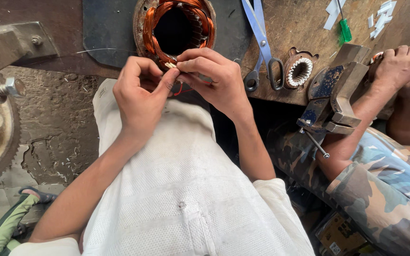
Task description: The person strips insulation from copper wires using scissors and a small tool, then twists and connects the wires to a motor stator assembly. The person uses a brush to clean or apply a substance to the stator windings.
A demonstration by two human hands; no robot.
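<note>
Head | two hands: left hand (pixel 138 97), right hand (pixel 214 78) | one stator (pixel 175 28) | one scissors (pixel 262 45)

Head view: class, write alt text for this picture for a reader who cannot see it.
A person's left hand and right hand pinch a small white piece at the copper windings of a round motor stator on a worn workbench. Scissors and a blue vise lie to the right, where another person's hands work.
</note>
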